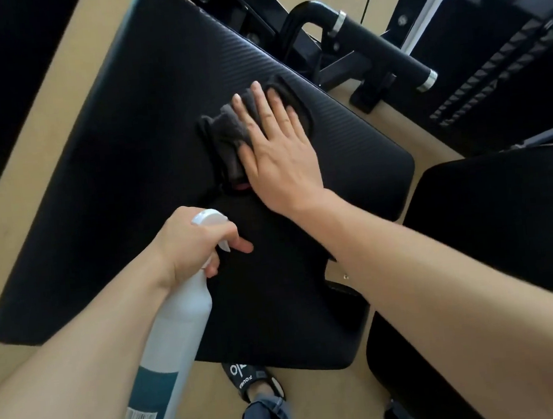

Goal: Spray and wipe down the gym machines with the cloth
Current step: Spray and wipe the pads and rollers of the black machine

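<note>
A tan gym floor (55, 105) is seen beneath black exercise equipment, viewed from above. A dark grey cloth (227, 136) is pressed flat against the ribbed black back pad (145, 127) of a weight bench by the right hand (279, 148), its fingers straight and spread apart over the fabric. Nearer the camera, a white spray bottle (172, 337) with a teal label is gripped at the neck by the left hand (191, 248), fingers curled round the trigger head, the bottle tilted with its base toward the viewer and its nozzle held over the bench's seat pad (278, 310). Beside the bench, to the right, a second black pad (507, 237) is visible. Beyond the back pad, a black machine frame with a chrome-ringed padded handle (385, 53) is seen. A black sandal (250, 377) with white lettering is shown on the floor below the seat.
</note>
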Demonstrator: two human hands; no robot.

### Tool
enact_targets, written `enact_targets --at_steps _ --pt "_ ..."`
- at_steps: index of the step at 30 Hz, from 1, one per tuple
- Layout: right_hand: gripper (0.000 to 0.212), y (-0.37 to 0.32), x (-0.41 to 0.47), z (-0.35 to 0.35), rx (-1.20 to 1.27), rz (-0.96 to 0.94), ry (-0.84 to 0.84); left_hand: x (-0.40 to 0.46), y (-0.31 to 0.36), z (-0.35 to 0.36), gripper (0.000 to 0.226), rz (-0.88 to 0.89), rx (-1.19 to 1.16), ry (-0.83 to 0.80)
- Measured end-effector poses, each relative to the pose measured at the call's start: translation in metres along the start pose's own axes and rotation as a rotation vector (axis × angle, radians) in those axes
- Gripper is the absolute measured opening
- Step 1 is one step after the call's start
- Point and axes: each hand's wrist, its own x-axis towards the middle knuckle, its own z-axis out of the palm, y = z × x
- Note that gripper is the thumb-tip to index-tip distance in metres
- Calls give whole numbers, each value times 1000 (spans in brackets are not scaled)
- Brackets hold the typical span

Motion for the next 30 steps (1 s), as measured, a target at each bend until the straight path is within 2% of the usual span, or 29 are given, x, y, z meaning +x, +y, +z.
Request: enact_targets --at_steps 2,3,5,9,16,18,22,24,28,30 --pt "58 20 12 -6 -43 -28 7 1 -2 -1 16 8 14 -2" --pt "58 31 13 -7 -38 18 14 2 -2 -1 17 12 14 -3" --pt "58 51 8 -6 20 228 49 3 -3 -2 19 15 15 -10" --pt "58 88 -20 -4 128 763 77 4 -6 -2 22 19 26 -12" --pt "62 74 -55 -3 366 1272 220 6 -6 -3 21 6 32 -14" --pt "62 55 -66 -1 350 1315 197 5 -6 -2 21 7 46 -4" --pt "62 19 -91 17 347 1199 190 4 -5 -2 21 10 41 8" --pt "62 19 -78 19 347 1235 179 4 -5 -2 19 11 42 7" --pt "65 26 -37 5 355 1425 110 5 -7 -2 18 7 39 4" --pt "66 20 -20 -1 339 1336 89 5 -7 -3 18 7 33 6"
